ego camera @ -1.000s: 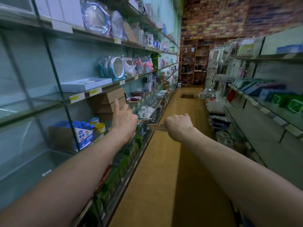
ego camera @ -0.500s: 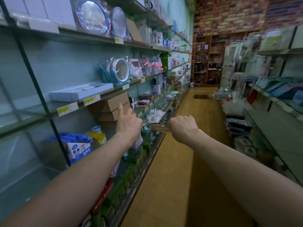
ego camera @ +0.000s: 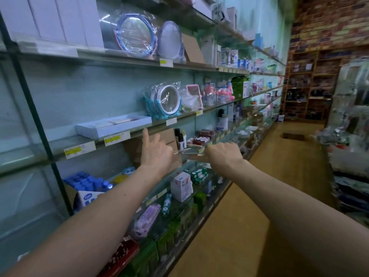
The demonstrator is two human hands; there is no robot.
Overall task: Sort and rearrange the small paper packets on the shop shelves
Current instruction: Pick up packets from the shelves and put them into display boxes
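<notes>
Paper packets (ego camera: 189,154) being held flat just in front of the cardboard box (ego camera: 169,137), long axis running sideways from hand to hand. Being gripped at the end farther from the box by the right hand (ego camera: 223,154), fingers curling tight around it. Reaching the left hand (ego camera: 156,155) at the nearer end, index finger (ego camera: 145,134) pointing straight up before the box. Pinching or merely touching there: cannot tell. Probably calling for drawing one packet off sideways, toward the box.

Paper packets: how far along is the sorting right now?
Done: no placed packets can be made out. In hand: the right hand grips thin flat paper packets, their other end at the left hand. Left: probably setting them onto a glass shelf.
</notes>
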